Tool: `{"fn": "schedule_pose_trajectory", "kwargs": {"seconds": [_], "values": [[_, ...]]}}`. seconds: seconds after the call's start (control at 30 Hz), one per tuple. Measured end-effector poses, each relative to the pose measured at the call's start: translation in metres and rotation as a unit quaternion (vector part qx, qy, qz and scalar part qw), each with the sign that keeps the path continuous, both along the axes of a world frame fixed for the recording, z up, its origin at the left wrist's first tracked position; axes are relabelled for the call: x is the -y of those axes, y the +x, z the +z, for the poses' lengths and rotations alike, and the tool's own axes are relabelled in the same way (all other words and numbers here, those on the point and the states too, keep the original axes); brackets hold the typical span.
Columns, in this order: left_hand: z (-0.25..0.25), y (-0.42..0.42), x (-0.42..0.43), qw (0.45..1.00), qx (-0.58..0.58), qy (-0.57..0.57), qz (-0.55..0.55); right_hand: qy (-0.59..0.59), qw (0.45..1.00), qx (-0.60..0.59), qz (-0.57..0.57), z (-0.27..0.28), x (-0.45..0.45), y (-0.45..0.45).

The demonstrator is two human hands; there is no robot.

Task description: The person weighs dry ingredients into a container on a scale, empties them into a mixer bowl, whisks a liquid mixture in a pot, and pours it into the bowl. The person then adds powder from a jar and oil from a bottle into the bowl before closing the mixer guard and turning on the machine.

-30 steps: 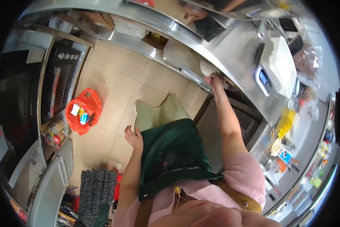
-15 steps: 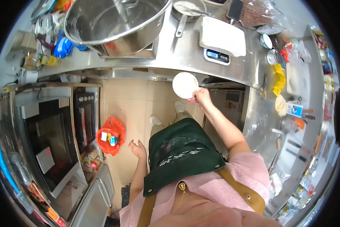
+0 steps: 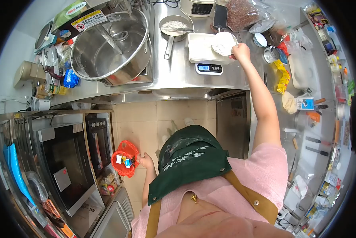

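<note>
My right hand (image 3: pixel 241 52) grips the edge of a round white bowl (image 3: pixel 224 43) filled with white powder. The bowl is over the right part of a white rectangular tub (image 3: pixel 199 48), which rests on a digital scale (image 3: pixel 209 69) with a lit blue display. White contents show in the tub. Low on the left, my left hand (image 3: pixel 145 160) hangs beside my apron with its fingers apart, holding nothing. In view it lies next to a red plastic bag (image 3: pixel 125 173) on the floor.
A large steel mixer bowl (image 3: pixel 110 51) stands at the left of the steel counter (image 3: pixel 178 79). Beside it is a pan (image 3: pixel 176 26) of white powder. A phone (image 3: pixel 220 17), a bag of brown grains (image 3: pixel 241 15) and a yellow packet (image 3: pixel 283 76) lie farther right. Ovens (image 3: pixel 69 158) stand at the left.
My right hand has risen from below the counter with the white bowl, which is now over the tub. The view has tilted up to the counter. My left hand stays low and empty.
</note>
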State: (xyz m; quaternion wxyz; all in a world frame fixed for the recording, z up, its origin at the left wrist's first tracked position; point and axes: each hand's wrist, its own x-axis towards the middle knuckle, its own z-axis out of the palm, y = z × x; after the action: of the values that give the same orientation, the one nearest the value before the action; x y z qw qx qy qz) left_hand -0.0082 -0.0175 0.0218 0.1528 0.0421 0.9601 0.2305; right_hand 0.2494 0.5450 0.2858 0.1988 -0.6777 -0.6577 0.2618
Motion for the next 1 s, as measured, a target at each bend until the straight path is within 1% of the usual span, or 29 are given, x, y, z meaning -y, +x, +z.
{"fn": "schedule_pose_trajectory", "kwargs": {"seconds": [0.07, 0.17, 0.27, 0.43, 0.53, 0.63, 0.67, 0.83, 0.93, 1.0], "values": [[0.004, 0.000, 0.001, 1.000, -0.001, -0.011, 0.014, 0.028, 0.996, 0.083, 0.008, -0.012, -0.014, -0.003], [-0.004, 0.001, 0.017, 1.000, -0.016, -0.015, -0.005, 0.035, 0.989, 0.142, 0.005, -0.024, -0.021, -0.013], [-0.023, 0.001, 0.036, 0.999, -0.015, -0.040, -0.003, 0.055, 0.983, 0.173, 0.009, -0.036, -0.020, -0.029], [-0.017, 0.006, 0.046, 0.998, 0.027, -0.059, 0.008, 0.053, 0.981, 0.184, 0.044, -0.046, -0.019, -0.051], [-0.015, 0.008, 0.050, 0.998, 0.030, -0.063, 0.007, 0.138, 0.960, 0.238, 0.058, -0.040, -0.011, -0.053], [-0.014, 0.010, 0.048, 0.996, 0.046, -0.065, 0.032, 0.145, 0.941, 0.293, 0.089, -0.032, -0.009, -0.054], [-0.014, 0.010, 0.047, 0.995, 0.055, -0.065, 0.045, 0.153, 0.937, 0.300, 0.096, -0.034, -0.009, -0.054], [-0.023, 0.007, 0.049, 0.996, 0.044, -0.079, 0.020, 0.210, 0.912, 0.324, 0.140, -0.037, -0.010, -0.054], [-0.024, 0.006, 0.047, 0.997, 0.040, -0.070, 0.019, 0.238, 0.905, 0.314, 0.161, -0.039, -0.010, -0.052], [-0.026, 0.007, 0.050, 0.997, 0.038, -0.068, 0.020, 0.250, 0.898, 0.326, 0.159, -0.044, -0.014, -0.048]]}}
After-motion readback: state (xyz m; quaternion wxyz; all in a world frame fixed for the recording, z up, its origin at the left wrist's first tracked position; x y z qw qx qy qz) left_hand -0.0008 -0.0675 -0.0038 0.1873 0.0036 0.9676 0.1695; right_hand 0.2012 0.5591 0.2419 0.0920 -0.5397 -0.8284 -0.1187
